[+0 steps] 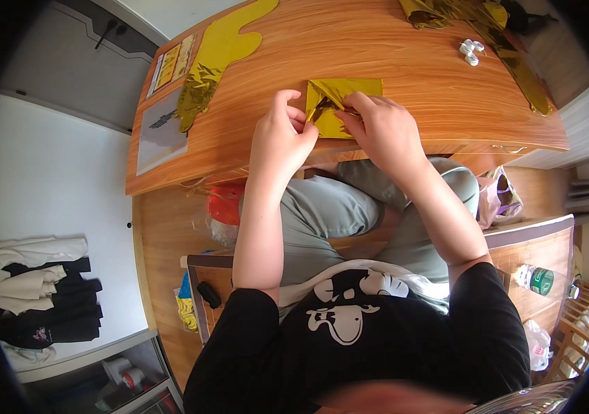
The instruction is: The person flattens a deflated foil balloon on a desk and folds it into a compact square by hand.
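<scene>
A square sheet of shiny gold foil paper [371, 87] lies near the front edge of the wooden table, with a creased, folded-up part in its middle. My left hand [282, 131] grips the left edge of this foil between thumb and fingers, its index finger raised and bent. From the other side, my right hand [385, 127] pinches the raised fold with thumb and fingertips. Part of the fold is hidden behind the fingers.
Gold foil strips [222, 45] lie on the table's left, and more crumpled gold foil [512, 62] on its right. White lumps [472, 52] sit at the back right. A pale flat sheet [160, 138] rests at the left edge. Below right is a green-labelled bottle [537, 279].
</scene>
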A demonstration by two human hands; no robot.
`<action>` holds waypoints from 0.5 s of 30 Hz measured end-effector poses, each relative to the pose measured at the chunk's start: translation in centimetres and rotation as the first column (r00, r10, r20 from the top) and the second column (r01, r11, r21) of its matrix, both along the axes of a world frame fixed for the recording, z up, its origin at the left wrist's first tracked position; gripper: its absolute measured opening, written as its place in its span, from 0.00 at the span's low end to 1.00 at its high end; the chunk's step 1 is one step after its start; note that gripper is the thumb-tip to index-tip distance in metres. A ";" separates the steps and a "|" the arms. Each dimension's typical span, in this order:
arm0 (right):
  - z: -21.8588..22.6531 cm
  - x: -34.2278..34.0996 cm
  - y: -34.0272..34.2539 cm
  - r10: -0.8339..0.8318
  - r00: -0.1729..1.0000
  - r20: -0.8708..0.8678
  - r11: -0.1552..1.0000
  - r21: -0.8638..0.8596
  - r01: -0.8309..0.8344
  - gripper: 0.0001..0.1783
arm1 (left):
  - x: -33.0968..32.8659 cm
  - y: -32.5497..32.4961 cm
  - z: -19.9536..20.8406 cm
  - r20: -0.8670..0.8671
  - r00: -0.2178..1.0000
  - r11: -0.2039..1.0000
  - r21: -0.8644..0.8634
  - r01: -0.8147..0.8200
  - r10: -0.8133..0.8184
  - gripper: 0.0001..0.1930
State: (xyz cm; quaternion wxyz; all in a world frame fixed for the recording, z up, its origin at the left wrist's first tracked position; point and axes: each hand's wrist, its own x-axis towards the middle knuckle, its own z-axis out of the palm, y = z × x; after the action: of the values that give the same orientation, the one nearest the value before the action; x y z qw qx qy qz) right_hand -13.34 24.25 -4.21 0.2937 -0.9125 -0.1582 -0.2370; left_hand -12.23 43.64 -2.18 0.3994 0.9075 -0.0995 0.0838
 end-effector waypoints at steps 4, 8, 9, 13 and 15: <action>0.1 0.2 -0.1 -0.003 1.000 -0.007 0.999 -0.037 0.003 0.12 | 0.6 0.1 0.2 -0.016 1.000 1.000 0.018 -0.010 0.010 0.24; 0.0 0.2 -0.2 0.013 1.000 0.022 0.998 -0.061 -0.011 0.11 | 0.9 0.1 0.4 -0.033 0.999 1.000 -0.008 -0.015 0.015 0.22; 0.1 0.1 -0.2 0.014 1.000 0.023 0.998 -0.060 -0.012 0.11 | 1.0 0.2 0.4 -0.042 0.999 1.000 -0.020 -0.013 0.012 0.20; 0.3 0.1 -0.1 0.006 1.000 0.016 0.997 -0.072 -0.005 0.12 | 1.2 0.6 -0.4 0.026 1.000 1.000 -0.018 0.012 -0.011 0.16; 0.2 0.2 -0.2 0.002 1.000 0.017 0.997 -0.079 -0.001 0.12 | 1.2 0.6 -0.5 0.025 1.000 1.000 -0.016 0.011 -0.011 0.15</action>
State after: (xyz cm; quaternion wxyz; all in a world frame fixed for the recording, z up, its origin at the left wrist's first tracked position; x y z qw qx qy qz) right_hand -13.16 24.09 -4.03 0.2560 -0.9213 -0.1705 -0.2380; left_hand -11.04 44.27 -2.66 0.4060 0.9025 -0.1086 0.0937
